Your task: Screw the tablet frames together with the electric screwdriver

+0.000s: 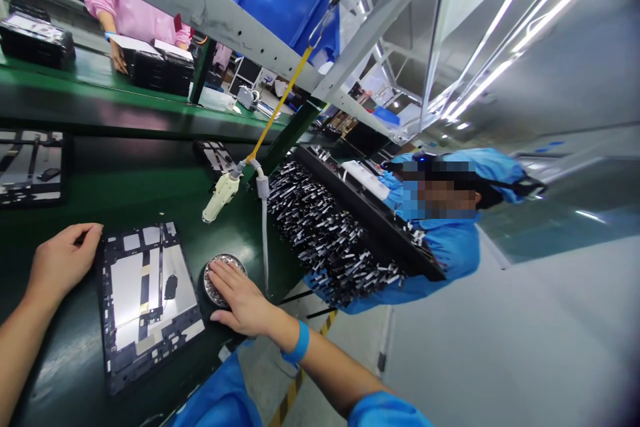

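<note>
A tablet-like device with its inside exposed point(150, 293) lies on the green bench, showing silvery panels, dark strips and a black frame. My left hand point(65, 260) is closed beside its upper left corner, thumb and fingertips together; whatever they may pinch is hidden. To the right of the device, a round dish of small shiny metal pieces, which look like screws point(214, 290), sits on the bench. My right hand point(243, 297) rests over this dish with its fingers stretched out, the tips at the pieces, and wears a blue wristband point(299, 343).
A pale electric screwdriver point(223, 197) hangs from a yellow cord above the bench, its grey cable point(265, 240) trailing down. Other opened devices point(33, 167) lie on the bench. At right, a person in blue point(445, 247) is beside a black tray of small parts point(340, 227). Another person in pink point(133, 10) handles black stacks.
</note>
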The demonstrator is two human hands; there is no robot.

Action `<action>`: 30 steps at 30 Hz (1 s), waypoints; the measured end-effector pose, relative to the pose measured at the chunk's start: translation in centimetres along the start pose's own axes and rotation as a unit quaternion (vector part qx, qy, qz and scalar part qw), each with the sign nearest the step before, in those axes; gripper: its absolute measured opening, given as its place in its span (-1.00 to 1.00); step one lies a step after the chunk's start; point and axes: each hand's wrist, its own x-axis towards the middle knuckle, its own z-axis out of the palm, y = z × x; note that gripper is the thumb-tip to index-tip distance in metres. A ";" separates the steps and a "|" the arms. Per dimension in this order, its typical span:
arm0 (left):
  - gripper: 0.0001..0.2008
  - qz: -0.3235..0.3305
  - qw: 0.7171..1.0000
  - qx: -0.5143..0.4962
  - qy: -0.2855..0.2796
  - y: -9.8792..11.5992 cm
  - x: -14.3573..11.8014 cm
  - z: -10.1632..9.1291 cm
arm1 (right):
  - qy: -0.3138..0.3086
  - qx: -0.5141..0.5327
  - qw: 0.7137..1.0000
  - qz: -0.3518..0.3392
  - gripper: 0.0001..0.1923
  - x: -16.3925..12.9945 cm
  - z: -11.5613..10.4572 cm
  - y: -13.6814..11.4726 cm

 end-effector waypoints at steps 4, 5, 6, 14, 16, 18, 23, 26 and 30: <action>-0.64 -0.004 1.000 0.002 0.001 0.2 0.0 -0.2 | -0.006 -0.008 0.999 0.030 -0.12 -1.3 -0.1 1.0; -0.63 -0.003 1.000 0.002 0.001 0.3 -0.1 -0.3 | -0.008 -0.009 0.999 0.041 -0.12 -1.8 0.1 1.0; -0.63 -0.001 1.000 0.002 0.002 0.5 -0.2 -0.4 | -0.008 -0.009 0.999 0.051 -0.13 -2.4 0.4 0.8; -0.61 0.023 1.000 0.011 0.016 1.4 -0.4 -1.0 | 0.008 0.030 0.999 0.039 -0.13 -2.5 1.3 -1.5; -0.61 0.022 1.000 0.007 0.018 1.4 -0.5 -1.1 | 0.036 0.031 0.997 0.062 -0.18 -2.1 1.1 -1.0; -0.63 0.021 1.000 -0.001 0.017 1.6 -0.7 -1.2 | 0.064 0.036 0.994 0.079 -0.23 -2.4 1.0 -0.4; -0.66 0.025 1.000 -0.011 0.015 1.8 -0.7 -1.2 | 0.077 0.037 0.991 0.101 -0.30 -4.4 1.5 -1.0; -0.67 0.023 0.999 -0.025 0.016 1.7 -0.4 -1.0 | 0.055 0.038 0.996 0.067 -0.22 -4.3 1.9 -1.9; -0.75 0.029 0.998 -0.051 0.020 2.3 -0.7 -1.0 | 0.100 0.020 0.993 0.052 -0.25 -2.7 2.5 -1.2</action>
